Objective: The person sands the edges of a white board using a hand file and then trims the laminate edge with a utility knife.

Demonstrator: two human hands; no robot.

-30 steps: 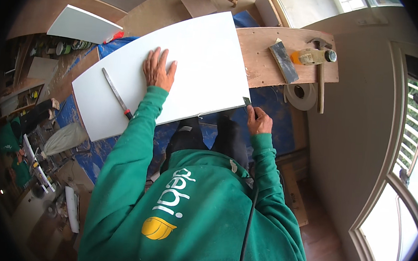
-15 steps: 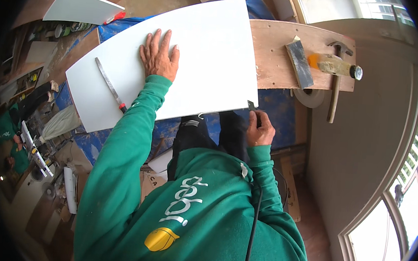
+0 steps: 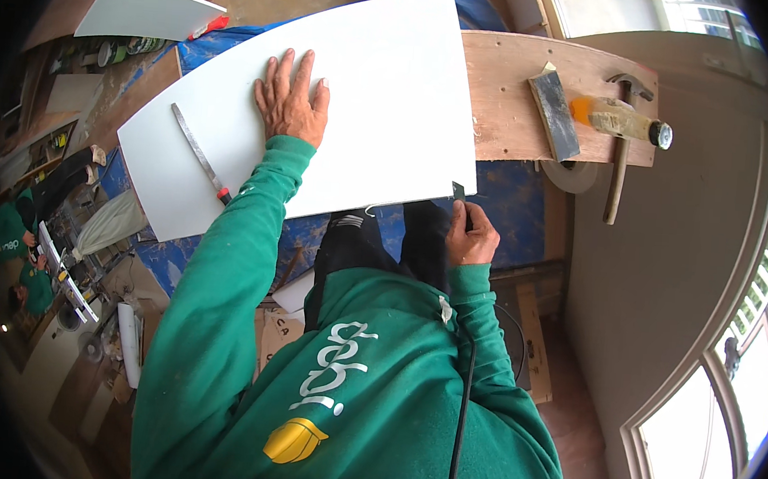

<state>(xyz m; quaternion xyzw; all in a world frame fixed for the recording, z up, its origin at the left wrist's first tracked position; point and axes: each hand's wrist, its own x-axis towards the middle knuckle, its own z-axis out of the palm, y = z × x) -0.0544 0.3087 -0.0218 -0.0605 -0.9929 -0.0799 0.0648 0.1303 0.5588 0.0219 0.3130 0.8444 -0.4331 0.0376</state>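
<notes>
A large white panel (image 3: pixel 386 88) with one curved edge lies across the work surface before me. My left hand (image 3: pixel 293 104) rests flat on it, fingers spread. At the panel's near right corner, my right hand (image 3: pixel 473 234) grips a small dark flat-bladed tool (image 3: pixel 459 190), its blade up against the panel's near edge. The fingers hide most of its handle. Left of my left hand, a metal file (image 3: pixel 196 144) with a red and black handle lies on the panel, its handle end beside my forearm.
On the wooden board (image 3: pixel 501 87) at right lie a sanding block (image 3: pixel 553 116), a bottle (image 3: pixel 619 120) and a hammer (image 3: pixel 618 171). Blue sheeting (image 3: pixel 516 204) spreads below. Another white panel (image 3: pixel 142 11) is at far left; a person in green (image 3: pixel 31 259) works at left.
My right hand has shifted slightly left along the panel's near edge, with the bladed tool in it. My left hand stays flat in its place on the panel.
</notes>
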